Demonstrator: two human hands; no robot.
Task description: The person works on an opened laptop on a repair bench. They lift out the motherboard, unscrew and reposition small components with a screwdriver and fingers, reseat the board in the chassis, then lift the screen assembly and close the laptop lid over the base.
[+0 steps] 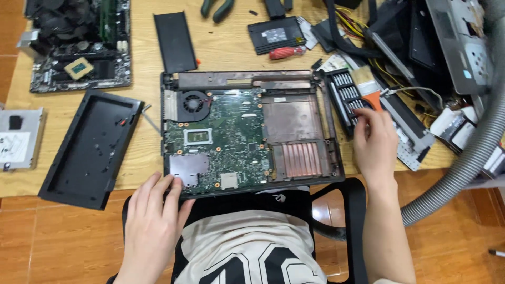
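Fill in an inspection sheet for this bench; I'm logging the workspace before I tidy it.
Surface: wooden table, crowded.
Job's things: opened laptop base, green motherboard and fan exposed; screwdriver bit set.
Clutter: desktop motherboard, black cover panel, brush, red screwdriver, drive caddy.
Hands: left hand rests on the base's front edge; right hand at the bit set, grip unclear.
Cables: coloured wire bundle.
Surroundings: grey ribbed hose, tiled floor.

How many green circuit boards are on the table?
2. One green board sits inside the opened laptop shell in the middle, near the left hand. The other board lies at the table's far left corner. More could hide under the clutter on the right.
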